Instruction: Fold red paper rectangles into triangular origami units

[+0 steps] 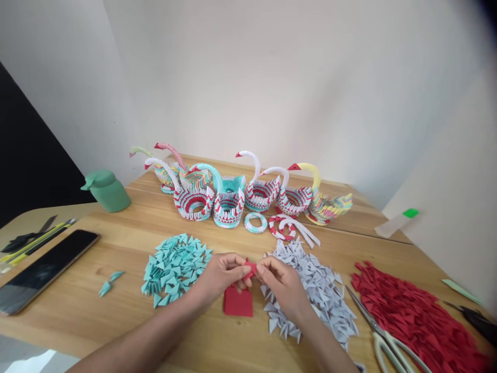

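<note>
A small red paper piece (250,268) is held just above the table (128,259), inward from the middle of its near edge. One side is pinched between thumb and fingers of the nearly closed left hand (229,272); the other appears to be nipped by the right hand (283,282), its fingertips drawn together. Edges should be lined up before any crease is pressed, and the grip kept light so that corners are not bent. No brand, label or writing can be read, even on the phone (50,269) toward the table's near left corner.
</note>
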Demonstrator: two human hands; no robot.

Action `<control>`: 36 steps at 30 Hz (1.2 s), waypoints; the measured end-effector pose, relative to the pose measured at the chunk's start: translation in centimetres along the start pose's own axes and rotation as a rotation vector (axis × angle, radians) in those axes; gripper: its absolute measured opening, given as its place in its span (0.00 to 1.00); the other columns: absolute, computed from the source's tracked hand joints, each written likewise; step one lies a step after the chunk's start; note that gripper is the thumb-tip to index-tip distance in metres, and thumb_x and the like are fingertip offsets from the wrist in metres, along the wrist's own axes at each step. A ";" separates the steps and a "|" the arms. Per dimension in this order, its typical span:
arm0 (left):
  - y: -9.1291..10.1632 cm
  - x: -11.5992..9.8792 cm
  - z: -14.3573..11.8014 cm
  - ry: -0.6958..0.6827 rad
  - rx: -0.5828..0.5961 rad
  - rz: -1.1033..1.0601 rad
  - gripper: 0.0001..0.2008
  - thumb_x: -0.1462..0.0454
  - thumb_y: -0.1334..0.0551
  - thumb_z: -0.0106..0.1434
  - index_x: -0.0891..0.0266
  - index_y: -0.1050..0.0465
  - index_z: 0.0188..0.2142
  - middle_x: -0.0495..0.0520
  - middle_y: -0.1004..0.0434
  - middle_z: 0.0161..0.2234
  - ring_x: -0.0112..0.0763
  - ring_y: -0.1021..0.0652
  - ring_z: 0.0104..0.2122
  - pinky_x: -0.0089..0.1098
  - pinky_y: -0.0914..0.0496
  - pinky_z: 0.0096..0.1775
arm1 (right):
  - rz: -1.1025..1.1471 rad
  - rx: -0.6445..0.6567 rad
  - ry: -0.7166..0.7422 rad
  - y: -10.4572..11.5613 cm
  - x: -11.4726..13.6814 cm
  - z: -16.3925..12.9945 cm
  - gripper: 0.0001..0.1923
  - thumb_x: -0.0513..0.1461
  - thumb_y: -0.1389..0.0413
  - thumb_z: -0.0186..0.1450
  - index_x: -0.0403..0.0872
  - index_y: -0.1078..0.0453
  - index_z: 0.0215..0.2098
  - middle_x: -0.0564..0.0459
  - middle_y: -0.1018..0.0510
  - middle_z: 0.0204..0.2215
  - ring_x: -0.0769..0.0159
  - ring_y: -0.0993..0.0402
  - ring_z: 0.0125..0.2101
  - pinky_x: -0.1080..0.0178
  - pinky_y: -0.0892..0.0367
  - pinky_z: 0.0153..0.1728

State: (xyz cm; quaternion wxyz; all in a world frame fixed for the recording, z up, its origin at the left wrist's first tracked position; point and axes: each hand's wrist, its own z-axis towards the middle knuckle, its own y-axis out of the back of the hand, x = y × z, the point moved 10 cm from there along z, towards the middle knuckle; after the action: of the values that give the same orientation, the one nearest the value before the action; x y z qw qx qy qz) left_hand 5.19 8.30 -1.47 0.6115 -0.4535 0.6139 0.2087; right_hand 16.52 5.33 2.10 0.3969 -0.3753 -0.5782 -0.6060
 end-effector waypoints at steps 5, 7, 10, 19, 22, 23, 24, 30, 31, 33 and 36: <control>0.2 -0.2 0.0 0.007 -0.027 -0.031 0.21 0.51 0.31 0.48 0.68 0.28 0.29 0.53 0.23 0.21 0.24 0.28 0.17 0.26 0.34 0.22 | 0.084 0.012 -0.028 -0.3 -0.3 0.1 0.16 0.48 0.48 0.64 0.45 0.31 0.28 0.56 0.33 0.21 0.69 0.38 0.24 0.67 0.42 0.26; 0.3 -0.3 0.0 0.002 -0.036 -0.036 0.20 0.51 0.31 0.49 0.67 0.28 0.28 0.53 0.23 0.21 0.24 0.28 0.17 0.25 0.34 0.22 | 0.098 0.031 -0.046 -0.5 -0.5 0.1 0.15 0.48 0.47 0.63 0.45 0.30 0.28 0.56 0.32 0.21 0.69 0.38 0.23 0.67 0.42 0.25; 0.3 -0.3 0.0 0.002 -0.041 -0.037 0.20 0.51 0.31 0.50 0.67 0.29 0.28 0.52 0.23 0.21 0.23 0.28 0.17 0.25 0.34 0.22 | 0.104 0.044 -0.064 -0.7 -0.7 0.1 0.15 0.47 0.47 0.63 0.45 0.31 0.28 0.56 0.31 0.21 0.70 0.38 0.23 0.68 0.42 0.24; 0.0 0.7 0.2 -0.008 0.020 -0.116 0.16 0.54 0.32 0.53 0.68 0.28 0.28 0.52 0.24 0.20 0.24 0.28 0.18 0.26 0.32 0.23 | 0.094 0.051 -0.004 -1.0 0.4 -0.1 0.13 0.45 0.48 0.63 0.45 0.32 0.27 0.56 0.29 0.21 0.70 0.37 0.23 0.68 0.41 0.26; 0.1 0.7 0.2 -0.018 0.024 -0.108 0.15 0.55 0.33 0.54 0.68 0.28 0.28 0.51 0.24 0.20 0.23 0.28 0.18 0.25 0.33 0.23 | 0.099 0.055 0.001 -1.1 0.4 -0.1 0.13 0.45 0.47 0.63 0.45 0.34 0.26 0.57 0.30 0.21 0.70 0.37 0.23 0.68 0.42 0.25; 0.2 0.6 0.2 -0.016 0.015 -0.097 0.16 0.55 0.33 0.54 0.67 0.29 0.28 0.51 0.25 0.20 0.23 0.28 0.17 0.25 0.33 0.23 | 0.093 0.059 -0.001 -1.0 0.4 -0.1 0.13 0.45 0.47 0.63 0.46 0.34 0.26 0.58 0.31 0.20 0.71 0.38 0.22 0.68 0.42 0.25; 0.2 0.5 0.2 -0.011 0.006 -0.084 0.16 0.55 0.33 0.54 0.67 0.29 0.27 0.51 0.25 0.19 0.23 0.29 0.17 0.25 0.34 0.23 | 0.087 0.068 -0.003 -1.0 0.4 -0.1 0.13 0.45 0.47 0.63 0.46 0.34 0.26 0.58 0.31 0.20 0.70 0.38 0.23 0.68 0.42 0.25; 0.0 -0.2 -0.1 0.019 -0.019 -0.006 0.18 0.52 0.31 0.49 0.66 0.31 0.26 0.50 0.25 0.18 0.23 0.30 0.15 0.25 0.36 0.21 | 0.072 0.145 -0.035 -1.0 0.1 0.0 0.18 0.50 0.51 0.65 0.46 0.30 0.31 0.54 0.28 0.26 0.66 0.33 0.28 0.66 0.39 0.29; -0.1 -0.1 -0.2 0.020 -0.013 0.005 0.19 0.52 0.31 0.49 0.66 0.31 0.26 0.50 0.25 0.18 0.23 0.30 0.15 0.25 0.35 0.22 | 0.051 0.131 -0.034 -0.8 0.1 0.0 0.17 0.50 0.51 0.65 0.46 0.31 0.31 0.54 0.29 0.25 0.66 0.34 0.27 0.66 0.40 0.28; -0.3 0.0 -0.2 0.014 0.003 0.032 0.19 0.51 0.32 0.48 0.66 0.31 0.26 0.50 0.26 0.17 0.23 0.30 0.16 0.25 0.35 0.22 | -0.021 0.092 -0.020 -0.5 0.3 0.0 0.15 0.48 0.50 0.64 0.46 0.31 0.28 0.56 0.31 0.22 0.67 0.36 0.25 0.67 0.42 0.26; -0.5 -0.1 -0.2 -0.013 0.006 0.093 0.18 0.52 0.32 0.48 0.66 0.31 0.26 0.49 0.27 0.17 0.24 0.31 0.16 0.26 0.36 0.22 | -0.119 0.056 0.025 -0.5 0.7 0.1 0.13 0.45 0.49 0.64 0.46 0.32 0.26 0.58 0.34 0.20 0.69 0.39 0.23 0.67 0.44 0.26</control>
State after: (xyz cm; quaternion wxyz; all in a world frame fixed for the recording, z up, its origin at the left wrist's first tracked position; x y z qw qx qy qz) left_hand 5.47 7.87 -1.23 0.6063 -0.4215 0.6310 0.2379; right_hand 15.83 5.38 2.53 0.3775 -0.3216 -0.6113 -0.6168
